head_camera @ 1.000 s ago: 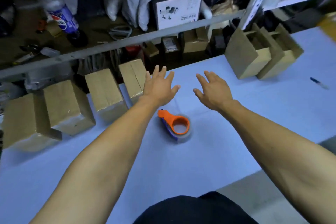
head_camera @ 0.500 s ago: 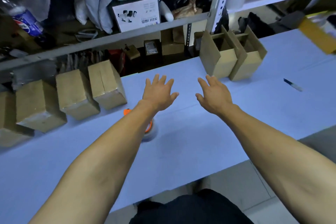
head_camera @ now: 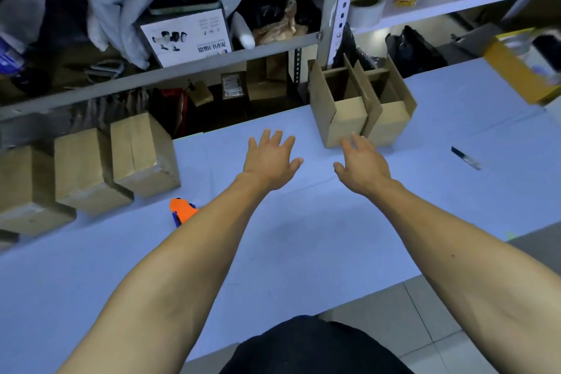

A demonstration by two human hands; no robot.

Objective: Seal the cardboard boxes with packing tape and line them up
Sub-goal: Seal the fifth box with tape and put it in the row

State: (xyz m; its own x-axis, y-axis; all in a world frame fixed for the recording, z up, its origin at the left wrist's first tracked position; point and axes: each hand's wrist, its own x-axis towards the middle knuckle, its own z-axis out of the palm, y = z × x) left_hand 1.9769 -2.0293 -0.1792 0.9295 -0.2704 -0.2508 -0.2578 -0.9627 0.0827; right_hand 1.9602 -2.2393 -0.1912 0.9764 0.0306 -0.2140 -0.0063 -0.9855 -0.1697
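Two unsealed cardboard boxes stand side by side at the table's far edge, flaps up: the nearer open box [head_camera: 343, 118] and a second open box [head_camera: 391, 118] to its right. My right hand [head_camera: 362, 165] is stretched out, fingers straight, fingertips just short of the nearer open box. My left hand [head_camera: 270, 159] hovers open over the table, left of that box. Three sealed boxes [head_camera: 142, 155] sit in a row at the left. The orange tape dispenser [head_camera: 181, 211] lies on the table, mostly hidden under my left forearm.
The light blue table [head_camera: 303, 237] has a pen or knife [head_camera: 466, 158] lying at its right. A metal shelf rack [head_camera: 340, 9] full of clutter stands behind the table. A yellow box [head_camera: 516, 70] sits at the far right.
Both hands have moved to the right, away from the sealed boxes and tape dispenser, and now reach close to the open boxes. The view has swung right with them.
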